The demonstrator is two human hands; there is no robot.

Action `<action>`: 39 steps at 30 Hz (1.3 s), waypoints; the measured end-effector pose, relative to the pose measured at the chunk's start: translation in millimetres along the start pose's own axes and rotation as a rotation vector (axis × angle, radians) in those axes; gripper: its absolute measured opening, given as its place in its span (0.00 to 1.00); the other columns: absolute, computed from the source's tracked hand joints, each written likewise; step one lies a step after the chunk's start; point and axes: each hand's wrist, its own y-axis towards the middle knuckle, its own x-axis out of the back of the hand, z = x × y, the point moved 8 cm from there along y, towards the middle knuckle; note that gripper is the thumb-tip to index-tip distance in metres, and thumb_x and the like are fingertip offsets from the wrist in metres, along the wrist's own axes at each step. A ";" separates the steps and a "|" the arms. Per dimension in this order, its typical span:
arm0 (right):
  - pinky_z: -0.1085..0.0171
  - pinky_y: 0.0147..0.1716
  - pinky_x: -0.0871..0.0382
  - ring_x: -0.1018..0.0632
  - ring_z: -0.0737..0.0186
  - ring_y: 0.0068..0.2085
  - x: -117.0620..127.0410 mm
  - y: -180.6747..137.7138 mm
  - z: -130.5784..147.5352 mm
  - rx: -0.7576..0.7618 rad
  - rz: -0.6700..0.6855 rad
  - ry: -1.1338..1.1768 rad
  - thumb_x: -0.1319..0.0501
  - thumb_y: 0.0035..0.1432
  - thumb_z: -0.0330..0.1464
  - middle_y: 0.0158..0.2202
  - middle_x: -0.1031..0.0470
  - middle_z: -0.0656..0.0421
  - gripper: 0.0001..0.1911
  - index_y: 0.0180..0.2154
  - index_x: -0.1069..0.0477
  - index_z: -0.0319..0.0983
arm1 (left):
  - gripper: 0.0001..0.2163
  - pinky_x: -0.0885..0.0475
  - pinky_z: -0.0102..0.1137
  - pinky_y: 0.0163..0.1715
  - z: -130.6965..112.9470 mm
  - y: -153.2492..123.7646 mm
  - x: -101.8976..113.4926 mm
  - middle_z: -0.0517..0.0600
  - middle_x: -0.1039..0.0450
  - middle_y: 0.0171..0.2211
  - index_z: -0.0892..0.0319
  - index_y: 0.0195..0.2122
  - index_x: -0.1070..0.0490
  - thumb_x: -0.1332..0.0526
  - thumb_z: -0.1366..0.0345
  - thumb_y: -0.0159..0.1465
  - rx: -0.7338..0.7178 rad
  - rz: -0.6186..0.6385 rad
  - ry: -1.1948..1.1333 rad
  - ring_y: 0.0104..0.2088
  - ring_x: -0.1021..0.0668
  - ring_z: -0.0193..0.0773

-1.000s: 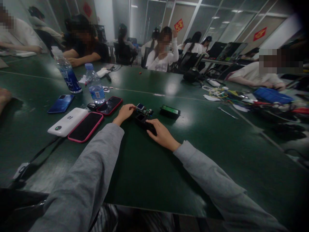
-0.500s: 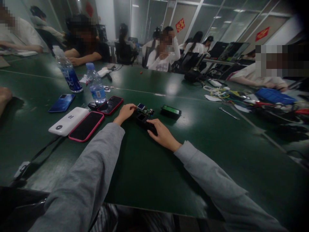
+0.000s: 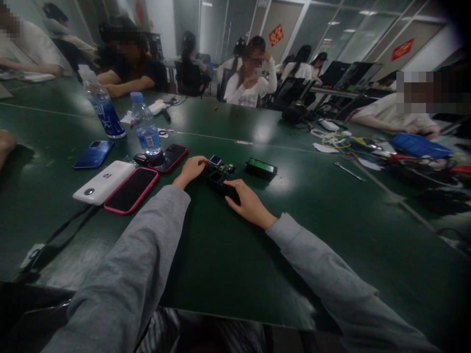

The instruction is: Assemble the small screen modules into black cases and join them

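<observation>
A small black electronic device (image 3: 218,177) with a circuit board and a little blue screen (image 3: 215,160) on top sits on the green table (image 3: 228,245). My left hand (image 3: 191,170) pinches at its left side, fingers curled against the board. My right hand (image 3: 247,202) lies over the black casing at its near right end, fingers curved around it. Both arms wear grey sleeves. A black module with a green top (image 3: 261,168) lies just right of the device, untouched.
Left of my hands lie two pink-cased phones (image 3: 131,190) (image 3: 169,158), a white power bank (image 3: 103,182), a blue phone (image 3: 93,154) and two water bottles (image 3: 146,126) (image 3: 101,104). Cables and tools (image 3: 368,152) crowd the right. Other people sit around the far side.
Nothing has moved apart from a slight shift of the head camera; both hands stay on the device.
</observation>
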 end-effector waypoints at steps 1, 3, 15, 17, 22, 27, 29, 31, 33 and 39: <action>0.45 0.48 0.27 0.27 0.49 0.51 0.1 0.0 0.2 0.002 0.000 0.000 0.43 0.64 0.35 0.54 0.35 0.50 0.25 0.61 0.45 0.45 | 0.12 0.29 0.35 0.49 -0.2 0.0 0.2 0.49 0.20 0.42 0.55 0.41 0.21 0.45 0.69 0.64 0.001 0.000 0.002 0.44 0.21 0.40; 0.45 0.48 0.27 0.27 0.49 0.51 0.2 0.1 0.9 0.009 -0.002 0.002 0.43 0.64 0.35 0.54 0.35 0.50 0.25 0.60 0.44 0.44 | 0.12 0.29 0.34 0.49 -0.5 0.0 0.5 0.49 0.20 0.42 0.55 0.41 0.21 0.45 0.70 0.64 0.002 -0.004 0.005 0.44 0.21 0.40; 0.45 0.49 0.28 0.28 0.49 0.52 0.6 0.3 1.7 0.024 -0.015 0.007 0.43 0.64 0.34 0.53 0.34 0.50 0.24 0.59 0.44 0.44 | 0.12 0.29 0.34 0.49 3.8 2.0 -1.6 0.49 0.20 0.42 0.55 0.40 0.22 0.45 0.69 0.64 -0.002 -0.018 0.009 0.44 0.21 0.40; 0.45 0.49 0.27 0.28 0.49 0.52 0.2 0.3 1.1 0.017 -0.011 0.008 0.43 0.64 0.34 0.54 0.35 0.50 0.24 0.60 0.44 0.44 | 0.12 0.29 0.34 0.49 4.0 1.7 -1.6 0.48 0.20 0.42 0.54 0.40 0.22 0.45 0.69 0.64 -0.001 -0.015 0.004 0.44 0.21 0.40; 0.46 0.49 0.28 0.28 0.49 0.52 -0.4 -0.5 0.1 0.019 -0.016 0.011 0.43 0.64 0.35 0.54 0.35 0.50 0.25 0.60 0.45 0.44 | 0.12 0.29 0.35 0.49 3.1 1.6 -1.7 0.49 0.20 0.42 0.55 0.40 0.22 0.45 0.69 0.64 -0.001 -0.008 0.006 0.44 0.21 0.40; 0.44 0.48 0.27 0.28 0.48 0.52 -0.7 -0.8 -1.1 0.011 -0.010 0.011 0.43 0.64 0.35 0.54 0.35 0.50 0.25 0.61 0.44 0.45 | 0.12 0.29 0.35 0.48 3.6 2.4 -2.3 0.49 0.20 0.41 0.55 0.40 0.22 0.45 0.69 0.63 -0.006 -0.012 0.000 0.43 0.21 0.40; 0.45 0.48 0.27 0.28 0.49 0.52 -0.6 -0.7 -1.2 0.011 -0.009 0.009 0.43 0.64 0.35 0.54 0.35 0.50 0.25 0.61 0.45 0.45 | 0.12 0.29 0.35 0.48 3.4 2.5 -2.2 0.49 0.20 0.41 0.55 0.40 0.22 0.45 0.70 0.63 -0.017 -0.016 -0.004 0.43 0.21 0.40; 0.46 0.49 0.27 0.28 0.49 0.52 -0.6 -0.6 -1.2 0.013 -0.008 0.003 0.43 0.64 0.35 0.54 0.35 0.50 0.25 0.60 0.45 0.44 | 0.12 0.29 0.35 0.48 2.8 2.4 -2.0 0.49 0.20 0.41 0.55 0.40 0.22 0.45 0.70 0.63 -0.025 -0.018 -0.003 0.43 0.21 0.40; 0.46 0.49 0.27 0.28 0.50 0.52 -0.3 -0.4 -0.6 0.017 -0.013 0.000 0.43 0.64 0.35 0.54 0.35 0.50 0.24 0.60 0.44 0.44 | 0.12 0.29 0.35 0.48 2.4 2.1 -1.5 0.49 0.20 0.41 0.55 0.40 0.22 0.45 0.70 0.63 -0.020 -0.018 0.001 0.43 0.21 0.40; 0.45 0.51 0.29 0.28 0.49 0.53 0.2 0.6 1.7 0.027 -0.015 0.008 0.43 0.64 0.34 0.53 0.35 0.50 0.24 0.60 0.45 0.44 | 0.12 0.29 0.34 0.49 0.8 1.4 -0.5 0.49 0.20 0.42 0.54 0.40 0.21 0.45 0.70 0.63 0.007 -0.011 0.029 0.44 0.21 0.40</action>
